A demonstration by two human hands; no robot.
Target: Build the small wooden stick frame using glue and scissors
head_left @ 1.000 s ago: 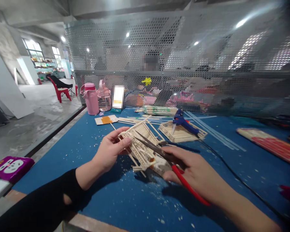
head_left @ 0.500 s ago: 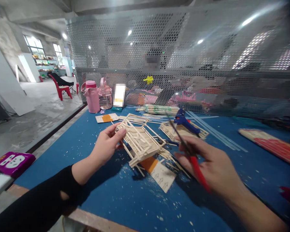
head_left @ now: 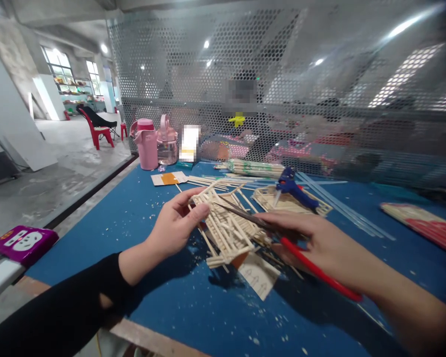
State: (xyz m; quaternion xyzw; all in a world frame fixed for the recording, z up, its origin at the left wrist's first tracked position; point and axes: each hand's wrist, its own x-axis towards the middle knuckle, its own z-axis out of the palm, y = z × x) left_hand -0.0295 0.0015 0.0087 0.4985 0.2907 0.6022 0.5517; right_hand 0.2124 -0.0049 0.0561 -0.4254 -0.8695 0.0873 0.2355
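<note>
A pale structure of thin wooden sticks [head_left: 230, 230] is held tilted above the blue table by my left hand [head_left: 176, 220], whose thumb and fingers pinch its upper left corner. In my right hand [head_left: 312, 238] are scissors with red handles [head_left: 315, 270]. Their dark blades reach left over the structure, the tips near its upper part, close to my left thumb. Below the structure, a card with printed arrows [head_left: 260, 275] lies on the table, partly covered. Loose sticks lie under and behind the structure.
A blue glue gun [head_left: 295, 191] rests on another stick piece [head_left: 265, 201]. Behind stand a pink flask [head_left: 147, 148] and a clear pink bottle [head_left: 167, 148]. A perforated metal screen [head_left: 208, 64] rises at the back. A purple power strip [head_left: 25, 245] is at the left edge.
My right hand has brought the scissors to the structure, swinging the blades from pointing up to pointing left across it. The structure is turned slightly in my left hand. The view has shifted a little.
</note>
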